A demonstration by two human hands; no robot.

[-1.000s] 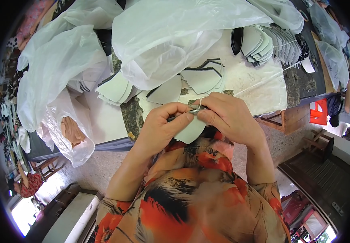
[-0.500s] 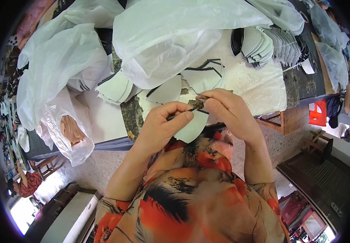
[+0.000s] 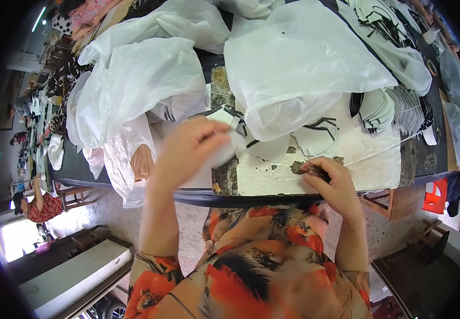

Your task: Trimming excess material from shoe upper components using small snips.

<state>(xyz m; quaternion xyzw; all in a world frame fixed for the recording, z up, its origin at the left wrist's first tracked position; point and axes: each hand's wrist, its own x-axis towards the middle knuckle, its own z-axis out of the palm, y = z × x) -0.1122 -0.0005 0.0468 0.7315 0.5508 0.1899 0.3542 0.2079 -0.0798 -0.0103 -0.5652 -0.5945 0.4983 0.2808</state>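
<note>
My left hand (image 3: 187, 151), smeared by motion, is over the left part of the table with its fingers bent. A blurred white curved fabric piece (image 3: 226, 152) is at its fingertips and seems to be in its grip. Just beyond lies a pile of white pieces with black edging (image 3: 222, 116). My right hand (image 3: 336, 183) is closed near the table's front edge, thumb against fingers. Something small and dark shows in that pinch; its kind is unclear. Ahead of it lie more white pieces, one (image 3: 272, 149) beside a black-edged group (image 3: 317, 139).
Large white plastic bags (image 3: 299, 58) cover the back of the table, with another bag (image 3: 139, 58) at left. Stacks of white pieces (image 3: 376, 109) stand at right. A wooden stool (image 3: 397, 199) and red stool (image 3: 435, 195) are beyond the front edge. A person (image 3: 43, 204) is far left.
My hands have parted. The left has swung left, away from the right, with the white piece. My right hand has come down lower and right. The view has shifted too.
</note>
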